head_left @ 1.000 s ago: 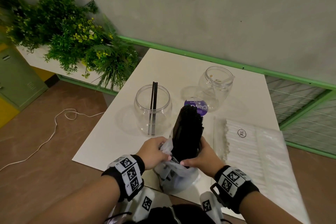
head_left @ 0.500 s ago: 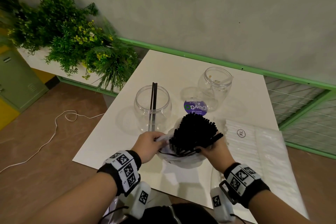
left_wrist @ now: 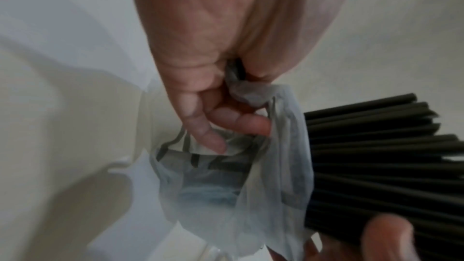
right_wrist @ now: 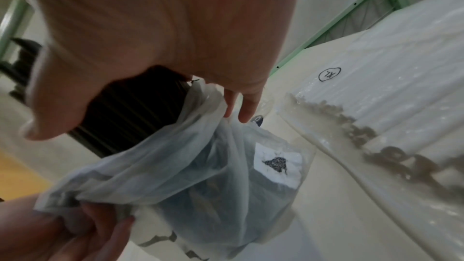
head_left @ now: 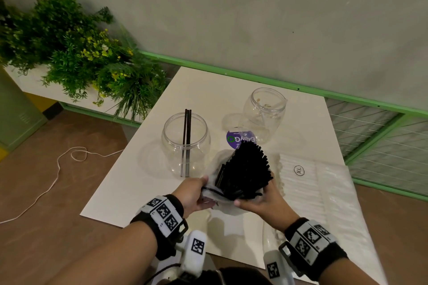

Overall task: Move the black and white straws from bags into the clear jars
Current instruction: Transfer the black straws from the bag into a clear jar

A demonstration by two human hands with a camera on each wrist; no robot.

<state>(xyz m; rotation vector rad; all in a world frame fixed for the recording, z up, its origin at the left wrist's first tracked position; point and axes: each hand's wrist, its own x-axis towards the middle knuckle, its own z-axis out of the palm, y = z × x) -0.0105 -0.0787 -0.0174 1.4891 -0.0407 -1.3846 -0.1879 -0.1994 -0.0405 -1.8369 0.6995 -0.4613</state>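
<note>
A fanned bundle of black straws (head_left: 245, 170) sticks out of a thin clear bag (head_left: 216, 194) held above the white table (head_left: 129, 183). My left hand (head_left: 193, 193) pinches the bag's rim (left_wrist: 241, 90). My right hand (head_left: 264, 199) grips the black straws (left_wrist: 376, 166) from below, thumb in front. The bag (right_wrist: 200, 176) hangs slack under the bundle (right_wrist: 130, 106). Ahead on the left stands a clear jar (head_left: 185, 143) with two black straws (head_left: 187, 132) in it. A second clear jar (head_left: 264, 113) stands further back right. A bag of white straws (head_left: 319, 192) lies on the right.
A purple round lid (head_left: 239, 139) lies between the jars. Green plants (head_left: 76, 58) fill a planter to the left. A white cable (head_left: 58, 169) trails over the brown floor. A green rail (head_left: 347, 97) and wire mesh run along the wall behind the table.
The straw bundle has tipped from upright to leaning right and fanned out. Both hands have shifted with it, and the bag has slid down off the straws.
</note>
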